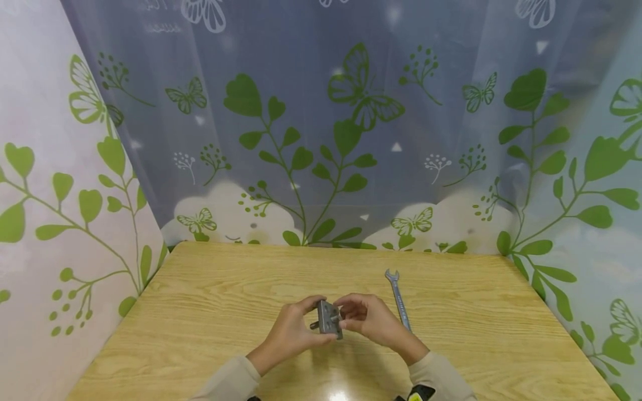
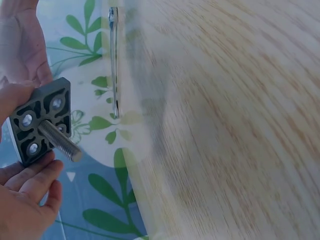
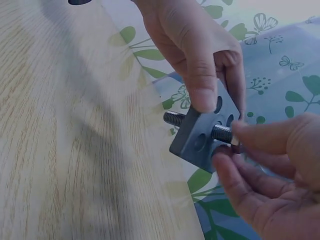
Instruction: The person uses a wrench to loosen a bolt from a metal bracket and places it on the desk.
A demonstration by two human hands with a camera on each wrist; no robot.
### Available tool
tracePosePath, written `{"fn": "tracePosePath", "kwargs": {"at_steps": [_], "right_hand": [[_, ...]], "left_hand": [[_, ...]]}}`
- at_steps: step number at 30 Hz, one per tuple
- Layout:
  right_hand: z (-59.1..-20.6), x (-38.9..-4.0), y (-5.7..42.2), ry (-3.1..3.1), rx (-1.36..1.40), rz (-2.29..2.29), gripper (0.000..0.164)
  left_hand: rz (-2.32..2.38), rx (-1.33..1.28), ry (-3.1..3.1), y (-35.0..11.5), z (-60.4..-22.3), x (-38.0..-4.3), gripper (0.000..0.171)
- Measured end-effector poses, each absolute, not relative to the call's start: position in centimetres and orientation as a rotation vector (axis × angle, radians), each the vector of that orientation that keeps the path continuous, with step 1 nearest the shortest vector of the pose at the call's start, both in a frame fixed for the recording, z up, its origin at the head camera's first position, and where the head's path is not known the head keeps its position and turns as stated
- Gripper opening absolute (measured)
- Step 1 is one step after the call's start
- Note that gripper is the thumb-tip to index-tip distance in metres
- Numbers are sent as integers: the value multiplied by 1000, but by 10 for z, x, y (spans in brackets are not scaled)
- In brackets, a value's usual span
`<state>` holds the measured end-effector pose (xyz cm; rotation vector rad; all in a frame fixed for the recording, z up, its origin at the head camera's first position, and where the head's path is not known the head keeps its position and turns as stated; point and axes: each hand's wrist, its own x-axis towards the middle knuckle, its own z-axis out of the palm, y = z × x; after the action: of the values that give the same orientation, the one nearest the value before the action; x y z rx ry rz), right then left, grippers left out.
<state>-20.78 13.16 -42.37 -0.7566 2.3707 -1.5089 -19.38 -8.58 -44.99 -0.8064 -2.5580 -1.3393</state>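
A grey square mounting plate (image 1: pixel 328 318) with round holes near its corners is held above the table, tilted. My left hand (image 1: pixel 293 331) grips it by opposite edges, thumb on one and fingers on the other. A threaded bolt (image 2: pixel 60 140) passes through the plate's middle and sticks out on both sides. On the far side from the left palm, my right hand (image 1: pixel 372 320) pinches the bolt's end between thumb and forefinger. A small shiny piece (image 3: pixel 235 142) shows at those fingertips, mostly covered by them.
On the wood-grain table (image 1: pixel 225 284) an open-end wrench (image 1: pixel 398 301) lies beyond the right hand, its lower end behind the wrist. Curtains (image 1: pixel 311 139) with leaves and butterflies hang along the table's back and sides.
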Motion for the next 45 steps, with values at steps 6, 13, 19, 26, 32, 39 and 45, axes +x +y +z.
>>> {"fn": "tracePosePath", "kwargs": {"at_steps": [6,13,19,26,32,39,45], "right_hand": [[-427,-207,129,2293,-585,-1535,42],[-431,-207,123,2278,-359,-1562,61],[-429,-209,122,2268,-335,-1531,55],[-422,-207,126,2287,-428,-1529,32],[-422,-208,130,2329,-573,-1576,17],[-424,-208,130,2356,-633,-1577,21],[-427,-207,131,2301,-624,-1579,41]], "left_hand": [[-1255,-773,-2582,-86,-450,-193,66],[-1242,-812,-2571,-84,-449,-194,65],[-1209,-801,-2583,-83,-446,-194,66],[-1220,-802,-2600,-82,-445,-194,66],[-1228,-792,-2622,-82,-445,-193,66],[-1220,-774,-2626,-81,-446,-193,65],[-1217,-784,-2619,-82,-447,-193,67]]}}
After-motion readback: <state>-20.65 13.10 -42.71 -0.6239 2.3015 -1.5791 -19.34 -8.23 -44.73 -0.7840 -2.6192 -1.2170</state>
